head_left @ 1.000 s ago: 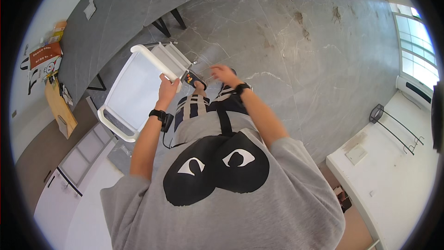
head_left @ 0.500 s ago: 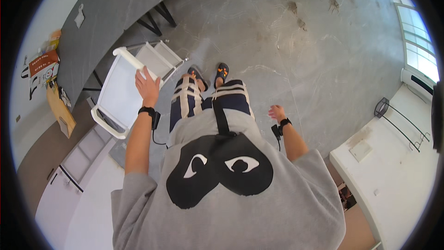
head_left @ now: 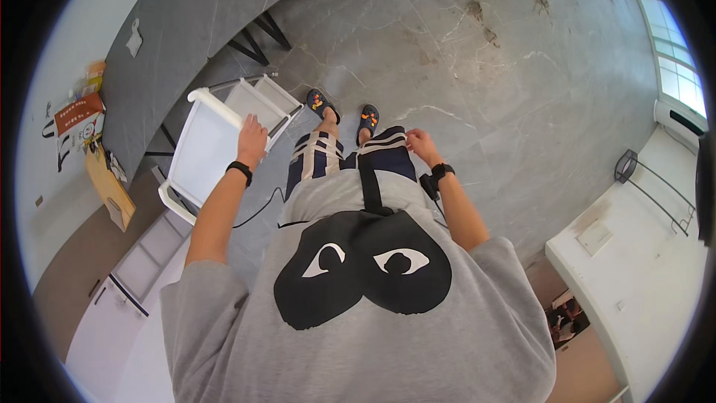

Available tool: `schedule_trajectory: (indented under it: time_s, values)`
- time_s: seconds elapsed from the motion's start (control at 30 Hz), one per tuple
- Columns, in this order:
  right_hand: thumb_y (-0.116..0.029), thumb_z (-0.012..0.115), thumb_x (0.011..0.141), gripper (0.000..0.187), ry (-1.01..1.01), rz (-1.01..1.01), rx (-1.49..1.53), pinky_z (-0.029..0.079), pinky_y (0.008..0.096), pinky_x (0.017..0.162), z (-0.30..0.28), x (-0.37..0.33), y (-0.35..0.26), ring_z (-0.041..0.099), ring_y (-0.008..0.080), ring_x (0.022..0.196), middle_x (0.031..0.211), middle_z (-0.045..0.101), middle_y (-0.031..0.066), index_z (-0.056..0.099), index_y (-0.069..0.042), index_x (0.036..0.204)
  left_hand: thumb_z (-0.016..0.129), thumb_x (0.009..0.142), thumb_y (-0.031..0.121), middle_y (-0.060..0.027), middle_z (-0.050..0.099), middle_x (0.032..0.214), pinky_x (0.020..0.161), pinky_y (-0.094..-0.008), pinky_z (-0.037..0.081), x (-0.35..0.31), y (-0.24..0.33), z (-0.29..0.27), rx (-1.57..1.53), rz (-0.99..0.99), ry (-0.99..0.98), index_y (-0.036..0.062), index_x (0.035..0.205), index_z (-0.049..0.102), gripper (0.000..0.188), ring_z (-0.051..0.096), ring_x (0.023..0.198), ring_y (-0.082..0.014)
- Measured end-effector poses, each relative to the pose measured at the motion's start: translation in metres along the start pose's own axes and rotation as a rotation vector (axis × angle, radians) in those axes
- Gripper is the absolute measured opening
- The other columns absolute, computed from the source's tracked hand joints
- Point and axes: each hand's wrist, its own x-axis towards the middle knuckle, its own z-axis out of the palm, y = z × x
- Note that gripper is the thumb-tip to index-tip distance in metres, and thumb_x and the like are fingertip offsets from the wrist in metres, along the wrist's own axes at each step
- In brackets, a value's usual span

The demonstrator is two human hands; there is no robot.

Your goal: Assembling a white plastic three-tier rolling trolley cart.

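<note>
Left hand: the left hand (head_left: pixel 252 136) rests on the right-hand edge of the white folding step stool (head_left: pixel 216 142); the fingers lie over the frame and seem to curl round it, though how firm the grasp is cannot be told from above.
Right hand: the right hand (head_left: pixel 422 145) hangs free beside the right thigh, fingers loosely bent and part open, nothing in it.
Wrists: a black band (head_left: pixel 239 170) on the left wrist, a black watch (head_left: pixel 440 172) on the right.
Stool position: to the person's left, just beside the left leg, standing on the grey marbled floor (head_left: pixel 485 82); its white flat surface faces up and its far end points toward the grey table (head_left: pixel 186 30).
Table: long, dark grey, far left, on black legs.
Feet: dark sandals (head_left: pixel 343 108) side by side, just right of the stool's far end.
Clothing: grey shirt with a black heart-shaped figure (head_left: pixel 362 265), striped shorts.
Right side: a white counter (head_left: pixel 641 254), well apart from both hands.
</note>
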Motion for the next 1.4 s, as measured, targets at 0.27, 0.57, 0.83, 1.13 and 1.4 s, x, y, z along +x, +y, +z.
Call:
schedule_trajectory:
  time_s: [0.27, 0.57, 0.83, 1.13, 1.4]
  values:
    - [-0.018, 0.047, 0.089, 0.032, 0.013, 0.109, 0.226, 0.051, 0.0286, 0.062, 0.011, 0.01, -0.039, 0.065, 0.0158, 0.072, 0.088, 0.067, 0.0081, 0.061, -0.002, 0.112, 0.071, 0.08, 0.036, 0.0025, 0.071, 0.096, 0.091, -0.0347, 0.038, 0.029, 0.008, 0.014, -0.011, 0.175, -0.405, 0.0175, 0.102, 0.072, 0.029, 0.065, 0.1, -0.0189]
    - [-0.023, 0.053, 0.091, 0.032, 0.064, 0.305, 0.321, 0.053, 0.0294, 0.057, 0.032, 0.007, -0.02, 0.063, 0.0173, 0.066, 0.084, 0.066, 0.0117, 0.062, 0.002, 0.109, 0.075, 0.069, 0.051, -0.0018, 0.07, 0.104, 0.082, -0.0377, 0.046, 0.055, 0.009, 0.033, 0.081, 0.172, -0.494, 0.0191, 0.105, 0.072, 0.048, 0.066, 0.1, -0.0202]
    - [-0.025, 0.054, 0.091, 0.034, 0.074, 0.265, 0.345, 0.052, 0.0282, 0.06, 0.043, 0.015, -0.032, 0.064, 0.0159, 0.069, 0.085, 0.067, 0.0096, 0.063, 0.0, 0.111, 0.074, 0.069, 0.052, -0.0042, 0.071, 0.097, 0.079, -0.0349, 0.049, 0.042, -0.01, 0.009, -0.081, 0.278, -0.386, 0.0179, 0.098, 0.073, 0.044, 0.067, 0.095, -0.0213]
    - [-0.024, 0.054, 0.087, 0.031, 0.095, 0.305, 0.581, 0.051, 0.0311, 0.061, 0.034, 0.019, 0.022, 0.065, 0.0179, 0.068, 0.084, 0.068, 0.0087, 0.061, -0.004, 0.109, 0.066, 0.064, 0.053, -0.0169, 0.07, 0.09, 0.075, -0.0409, 0.052, -0.043, -0.121, -0.013, -0.164, 0.238, -0.515, 0.0074, 0.088, 0.074, 0.052, 0.068, 0.086, -0.0305]
    - [-0.027, 0.053, 0.088, 0.036, 0.071, 0.258, 0.357, 0.049, 0.0302, 0.06, 0.026, 0.032, -0.021, 0.065, 0.0177, 0.068, 0.085, 0.068, 0.009, 0.062, -0.002, 0.113, 0.064, 0.065, 0.053, -0.0186, 0.069, 0.078, 0.072, -0.043, 0.053, -0.034, -0.079, 0.002, -0.28, 0.133, -0.304, 0.0049, 0.079, 0.074, 0.051, 0.068, 0.078, -0.0347]
